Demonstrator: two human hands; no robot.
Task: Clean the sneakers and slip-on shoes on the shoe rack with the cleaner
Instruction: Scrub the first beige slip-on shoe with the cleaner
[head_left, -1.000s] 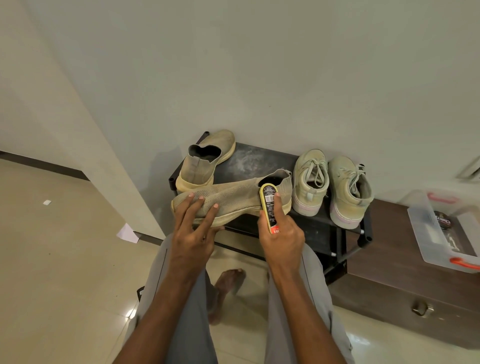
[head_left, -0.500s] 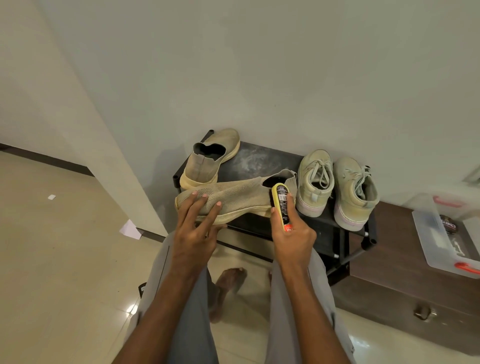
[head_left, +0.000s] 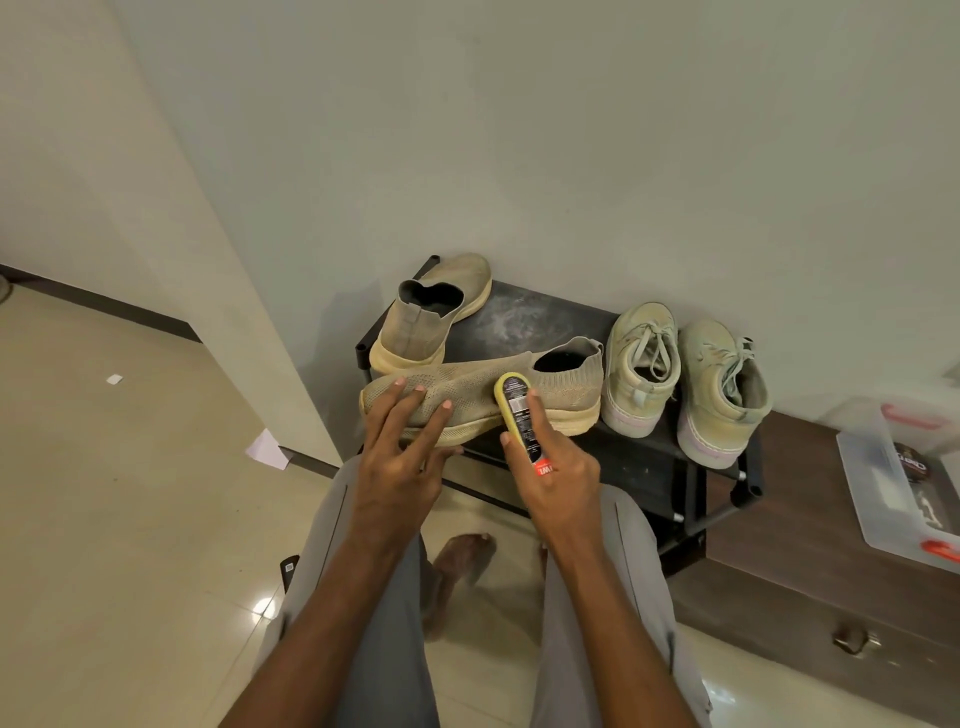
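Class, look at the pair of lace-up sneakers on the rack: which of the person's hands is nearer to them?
Right. The right hand, holding the cleaner, is just left of the sneakers; the left hand rests on the slip-on shoe's toe, farther away.

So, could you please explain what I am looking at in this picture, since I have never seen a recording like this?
There is no robot: a camera worn on a person's head looks down at their own two hands. The left hand steadies a knit slip-on shoe lying sideways at the front of a black shoe rack. The right hand grips a yellow cleaner applicator, pressed against that shoe. Behind it stands the other slip-on; to the right, a pair of laced sneakers.
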